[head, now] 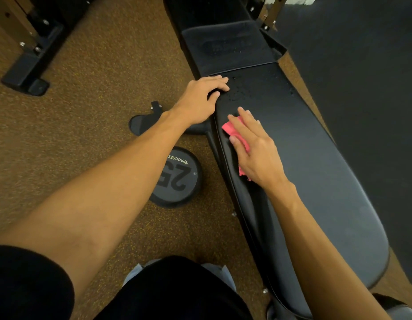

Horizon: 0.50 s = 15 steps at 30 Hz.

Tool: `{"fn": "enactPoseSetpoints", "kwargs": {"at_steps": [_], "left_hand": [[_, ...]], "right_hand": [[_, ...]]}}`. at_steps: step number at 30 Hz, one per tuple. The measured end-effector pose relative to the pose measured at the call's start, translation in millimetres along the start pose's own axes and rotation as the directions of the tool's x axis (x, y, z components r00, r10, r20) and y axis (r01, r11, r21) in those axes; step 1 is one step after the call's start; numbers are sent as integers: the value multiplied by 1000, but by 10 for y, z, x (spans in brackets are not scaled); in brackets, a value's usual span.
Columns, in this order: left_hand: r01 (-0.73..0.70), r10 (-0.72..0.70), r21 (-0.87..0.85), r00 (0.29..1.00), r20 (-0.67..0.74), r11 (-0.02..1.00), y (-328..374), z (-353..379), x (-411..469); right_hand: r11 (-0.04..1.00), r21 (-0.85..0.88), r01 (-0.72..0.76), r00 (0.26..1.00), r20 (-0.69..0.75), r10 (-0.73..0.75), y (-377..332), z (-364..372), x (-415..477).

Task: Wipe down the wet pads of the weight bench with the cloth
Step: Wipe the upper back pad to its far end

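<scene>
Pink cloth (pixel 233 128) lies on the bench's long pad (pixel 311 181), close to its left edge and in the far half. Most of it is under the right hand (pixel 255 150). One corner pokes out by the fingertips, and a frayed bit shows near the wrist.

Right hand is flat on the cloth and pressing it to the pad. Fingers are straight and slightly spread, with the thumb lying along the pad's left edge.

Left hand (pixel 200 100) is on the same pad's left edge, up near the far end and apart from the cloth. Its fingers are close together and bent over the top of the edge. The thumb is against the side wall, so it has a light hold on the pad.

Water drops (pixel 243 90) are scattered over the far end of the long pad, just beside the left fingertips and beyond the cloth. The near part of the pad looks dull; I can't tell if it is wet or dry.

Short pad (pixel 228 47) sits beyond the long one, with a thin gap between them. A few small specks show on it.

Speckled brown floor (pixel 96 93) is to the left of the bench. A round black weight (pixel 175 177) marked 25 lies on it, just beside the bench frame. A black bench foot (pixel 139 123) sticks out beyond that, partly behind the left forearm. A black rack base (pixel 32 65) stands at the far left. A dark mat (pixel 366 93) covers the floor to the right of the bench.
</scene>
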<state>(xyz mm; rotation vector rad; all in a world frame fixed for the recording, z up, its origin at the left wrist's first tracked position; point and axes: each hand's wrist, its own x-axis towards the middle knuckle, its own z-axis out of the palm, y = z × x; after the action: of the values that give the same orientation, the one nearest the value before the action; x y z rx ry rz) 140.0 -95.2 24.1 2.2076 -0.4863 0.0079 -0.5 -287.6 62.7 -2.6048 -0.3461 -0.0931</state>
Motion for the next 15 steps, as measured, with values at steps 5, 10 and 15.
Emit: {"fn": "enactPoseSetpoints", "kwargs": {"at_steps": [5, 10, 15], "left_hand": [[4, -1, 37, 997, -78, 999, 173, 25, -276], [-42, 53, 48, 966, -252, 998, 426, 180, -697], [96, -93, 0, 963, -253, 995, 627, 350, -772]], "right_hand": [[991, 62, -117, 976, -179, 126, 31, -157, -327], [970, 104, -219, 917, -319, 241, -46, -7, -533], [945, 212, -250, 895, -321, 309, -160, 153, -196]]}}
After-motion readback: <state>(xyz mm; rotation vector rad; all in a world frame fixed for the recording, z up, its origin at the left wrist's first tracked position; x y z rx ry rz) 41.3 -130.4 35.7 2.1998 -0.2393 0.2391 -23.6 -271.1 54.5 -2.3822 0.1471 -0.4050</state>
